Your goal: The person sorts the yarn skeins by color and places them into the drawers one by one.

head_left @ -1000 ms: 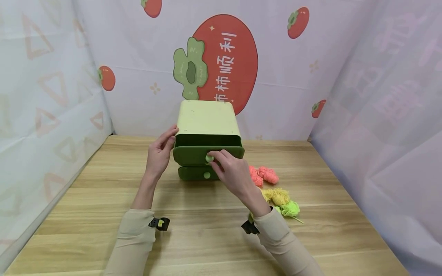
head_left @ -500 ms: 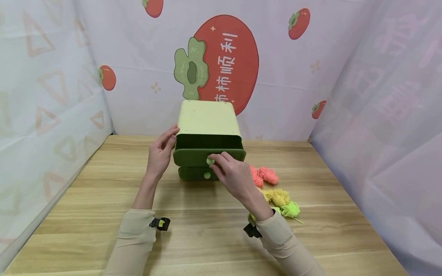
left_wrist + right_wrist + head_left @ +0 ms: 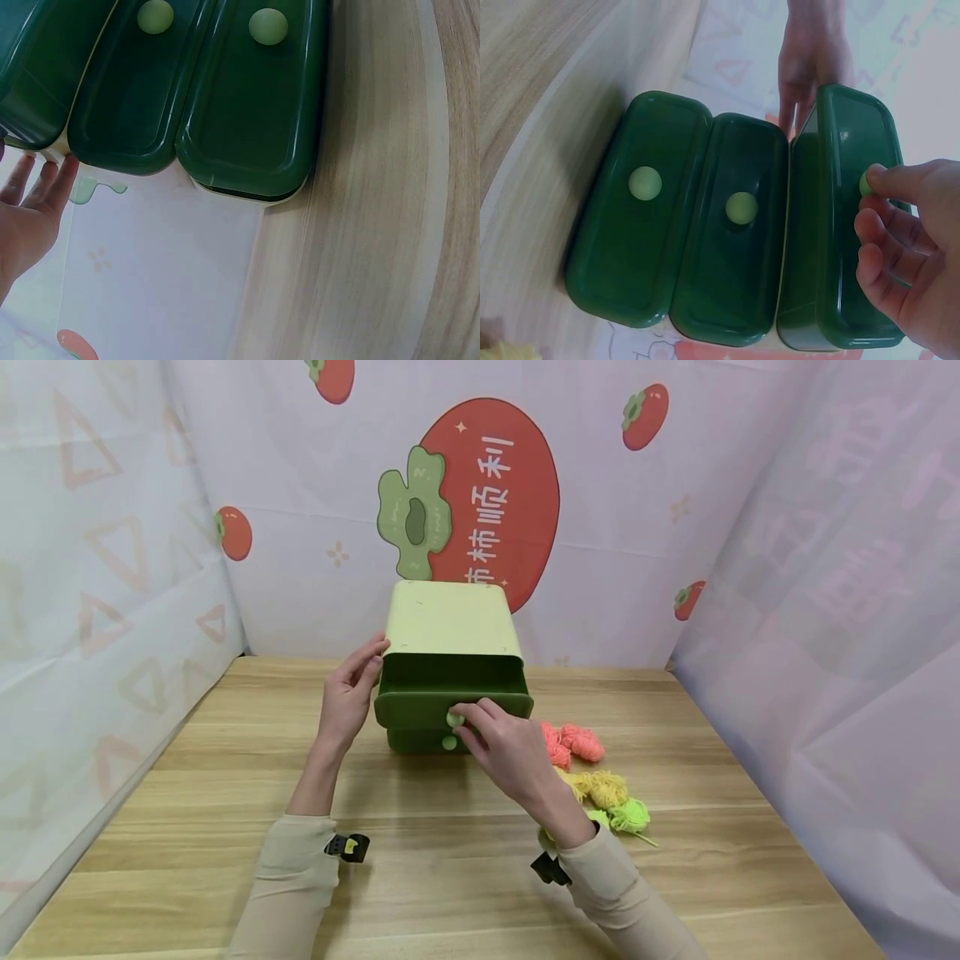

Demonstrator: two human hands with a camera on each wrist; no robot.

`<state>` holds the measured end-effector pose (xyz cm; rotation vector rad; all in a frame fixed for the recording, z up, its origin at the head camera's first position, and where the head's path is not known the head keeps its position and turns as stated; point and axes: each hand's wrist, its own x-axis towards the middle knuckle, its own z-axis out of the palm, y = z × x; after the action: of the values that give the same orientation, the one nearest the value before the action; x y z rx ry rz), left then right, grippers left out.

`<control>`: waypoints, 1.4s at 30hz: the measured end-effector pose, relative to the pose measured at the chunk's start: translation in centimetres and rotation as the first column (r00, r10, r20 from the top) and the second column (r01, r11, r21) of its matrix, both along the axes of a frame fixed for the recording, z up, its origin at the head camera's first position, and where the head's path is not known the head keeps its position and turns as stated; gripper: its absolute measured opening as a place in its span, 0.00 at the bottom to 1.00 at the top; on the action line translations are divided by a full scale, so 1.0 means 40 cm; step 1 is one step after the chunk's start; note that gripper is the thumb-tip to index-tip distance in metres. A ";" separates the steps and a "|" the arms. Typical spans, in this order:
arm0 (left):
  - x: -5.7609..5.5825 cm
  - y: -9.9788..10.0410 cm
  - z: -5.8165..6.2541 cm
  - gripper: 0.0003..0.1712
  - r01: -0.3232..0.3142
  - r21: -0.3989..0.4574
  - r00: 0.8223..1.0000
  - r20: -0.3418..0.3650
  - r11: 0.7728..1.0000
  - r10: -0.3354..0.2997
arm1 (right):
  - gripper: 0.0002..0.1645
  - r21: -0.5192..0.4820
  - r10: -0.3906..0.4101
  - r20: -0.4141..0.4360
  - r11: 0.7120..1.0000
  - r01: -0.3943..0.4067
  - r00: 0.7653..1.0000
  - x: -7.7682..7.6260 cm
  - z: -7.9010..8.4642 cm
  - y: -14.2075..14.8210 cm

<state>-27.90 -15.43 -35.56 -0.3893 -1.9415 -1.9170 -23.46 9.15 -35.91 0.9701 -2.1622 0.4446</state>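
Observation:
A small drawer cabinet with a pale yellow-green shell and dark green drawers stands toward the back of the table. Its top drawer is pulled partway out, with a dark gap behind the front panel. Thumb and fingertips of my right hand pinch the round light green knob of that drawer. With fingers extended, my left hand rests against the cabinet's left side near the upper edge. In the right wrist view, the middle drawer and the bottom drawer are closed.
Bundles of pink yarn, yellow yarn and bright green yarn lie right of the cabinet, partly behind my right forearm. Fabric walls with printed fruit enclose the wooden table at the back and sides.
The top drawer has slid farther out toward me, widening the gap behind its front. My right hand moved with its knob; the left hand stayed on the cabinet's side.

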 end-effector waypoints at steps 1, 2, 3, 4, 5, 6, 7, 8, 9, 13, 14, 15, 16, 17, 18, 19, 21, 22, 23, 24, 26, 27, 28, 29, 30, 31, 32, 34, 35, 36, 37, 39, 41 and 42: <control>0.000 0.000 0.000 0.21 -0.001 -0.003 1.000 0.001 1.000 0.001 | 0.13 0.001 0.002 -0.001 1.000 -0.002 1.000 0.001 -0.001 0.001; 0.001 0.000 0.000 0.21 -0.002 -0.005 1.000 0.001 1.000 0.002 | 0.13 0.003 0.004 -0.003 1.000 -0.004 1.000 0.003 -0.001 0.001; 0.001 0.000 0.001 0.21 -0.003 -0.006 1.000 0.001 1.000 0.003 | 0.12 0.003 0.007 -0.008 1.000 -0.007 1.000 0.004 -0.001 0.001; 0.001 0.000 0.001 0.21 -0.005 -0.008 1.000 0.001 1.000 0.005 | 0.12 0.004 0.010 -0.012 1.000 -0.010 1.000 0.006 -0.002 0.002; 0.001 0.000 0.001 0.21 -0.006 -0.010 1.000 0.002 1.000 0.006 | 0.12 0.006 0.012 -0.017 1.000 -0.012 1.000 0.007 -0.003 0.002; 0.001 0.000 0.001 0.21 -0.006 -0.010 1.000 0.002 1.000 0.006 | 0.13 0.006 0.017 -0.022 1.000 -0.016 1.000 0.008 -0.003 0.003; 0.002 0.000 0.002 0.21 -0.008 -0.013 1.000 0.002 1.000 0.008 | 0.13 0.006 0.019 -0.027 1.000 -0.018 0.999 0.010 -0.004 0.003; 0.002 0.000 0.002 0.21 -0.007 -0.013 1.000 0.002 1.000 0.007 | 0.13 0.007 0.020 -0.032 1.000 -0.020 0.999 0.011 -0.004 0.003; 0.002 0.000 0.002 0.21 -0.007 -0.015 1.000 0.002 1.000 0.007 | 0.14 0.007 0.022 -0.038 1.000 -0.022 0.999 0.012 -0.005 0.004; 0.003 0.000 0.002 0.21 -0.002 -0.019 1.000 0.000 1.000 0.002 | 0.14 0.007 0.020 -0.053 1.000 -0.020 0.998 0.016 -0.007 0.004; 0.003 0.000 0.003 0.21 0.000 -0.017 1.000 0.000 1.000 0.000 | 0.15 0.006 0.020 -0.057 1.000 -0.020 0.998 0.016 -0.007 0.004; 0.003 -0.001 0.003 0.21 0.002 -0.018 1.000 -0.002 1.000 -0.002 | 0.15 0.006 0.019 -0.061 1.000 -0.019 0.998 0.016 -0.008 0.003; 0.003 -0.001 0.003 0.21 0.003 -0.016 1.000 -0.003 1.000 -0.003 | 0.15 0.006 0.017 -0.063 1.000 -0.016 0.998 0.016 -0.008 0.003; 0.003 -0.001 0.003 0.21 0.003 -0.015 1.000 -0.004 1.000 -0.003 | 0.15 0.006 0.016 -0.067 1.000 -0.016 0.998 0.016 -0.009 0.003; 0.003 -0.001 0.003 0.21 0.004 -0.015 1.000 -0.005 1.000 -0.004 | 0.15 0.007 0.014 -0.069 1.000 -0.013 0.998 0.016 -0.009 0.003; 0.003 -0.001 0.002 0.21 0.004 -0.014 1.000 -0.005 1.000 -0.004 | 0.15 0.009 0.012 -0.070 1.000 -0.011 0.997 0.017 -0.009 0.002; 0.002 -0.002 0.001 0.21 0.001 -0.019 1.000 -0.007 1.000 -0.001 | 0.15 0.012 0.008 -0.072 1.000 -0.008 0.997 0.019 -0.009 0.002; 0.002 -0.002 0.001 0.21 0.000 -0.020 1.000 -0.005 1.000 0.000 | 0.15 0.013 0.007 -0.072 1.000 -0.006 0.997 0.020 -0.009 0.002; 0.002 -0.002 0.001 0.21 0.000 -0.022 1.000 -0.005 1.000 0.000 | 0.15 0.015 0.007 -0.071 1.000 -0.006 0.997 0.020 -0.009 0.002; 0.002 -0.003 0.000 0.21 0.000 -0.023 1.000 -0.005 1.000 0.000 | 0.14 0.016 0.005 -0.068 1.000 -0.004 0.998 0.021 -0.009 0.003; 0.003 -0.003 0.000 0.21 0.000 -0.026 1.000 -0.006 1.000 0.000 | 0.14 0.014 0.008 -0.067 1.000 -0.007 0.998 0.022 -0.009 0.004; 0.002 -0.003 0.000 0.21 0.001 -0.022 1.000 -0.005 1.000 -0.001 | 0.14 0.010 0.012 -0.065 1.000 -0.011 0.998 0.023 -0.008 0.006; 0.002 -0.002 0.000 0.21 0.000 -0.025 1.000 -0.006 1.000 0.000 | 0.14 0.008 0.015 -0.061 1.000 -0.015 0.998 0.024 -0.008 0.009; 0.002 -0.002 -0.001 0.21 0.000 -0.025 1.000 -0.007 1.000 0.000 | 0.15 0.006 0.017 -0.062 1.000 -0.017 0.998 0.025 -0.008 0.012; 0.002 -0.002 -0.001 0.21 -0.001 -0.026 1.000 -0.007 1.000 0.000 | 0.15 0.004 0.020 -0.060 1.000 -0.020 0.998 0.025 -0.008 0.016; 0.003 -0.002 -0.001 0.21 -0.001 -0.027 1.000 -0.007 1.000 0.001 | 0.15 0.003 0.023 -0.060 1.000 -0.023 0.998 0.026 -0.008 0.020; 0.003 -0.002 -0.001 0.21 -0.001 -0.028 1.000 -0.007 1.000 0.001 | 0.16 0.003 0.026 -0.058 1.000 -0.026 0.998 0.026 -0.007 0.025; 0.004 -0.001 0.000 0.21 -0.001 -0.031 1.000 -0.005 1.000 0.001 | 0.16 0.003 0.027 -0.051 1.000 -0.027 0.998 0.029 -0.006 0.035; 0.004 -0.002 0.000 0.21 0.001 -0.031 1.000 -0.005 1.000 -0.001 | 0.15 0.002 0.026 -0.046 1.000 -0.026 0.999 0.030 -0.005 0.041; 0.004 -0.002 0.000 0.21 0.001 -0.034 1.000 -0.005 0.999 -0.001 | 0.15 -0.001 0.027 -0.037 1.000 -0.027 0.999 0.031 -0.004 0.046; 0.005 -0.002 0.000 0.21 0.001 -0.036 1.000 -0.005 0.999 -0.001 | 0.14 -0.007 0.028 -0.028 1.000 -0.028 0.999 0.033 -0.002 0.052; 0.005 -0.003 0.000 0.21 -0.001 -0.042 1.000 -0.004 0.999 0.001 | 0.14 -0.020 0.029 -0.012 0.999 -0.030 0.999 0.035 0.000 0.064; 0.005 -0.003 0.000 0.21 -0.003 -0.047 1.000 -0.003 0.999 0.003 | 0.13 -0.031 0.030 -0.007 0.999 -0.030 1.000 0.035 0.003 0.078; 0.005 -0.003 0.000 0.21 -0.006 -0.049 1.000 -0.004 0.999 0.005 | 0.13 -0.035 0.029 -0.008 0.999 -0.029 1.000 0.035 0.004 0.084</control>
<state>-27.69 -15.55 -35.55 -0.4006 -1.9885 -1.8670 -22.04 12.53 -35.73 0.9836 -2.1290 0.4901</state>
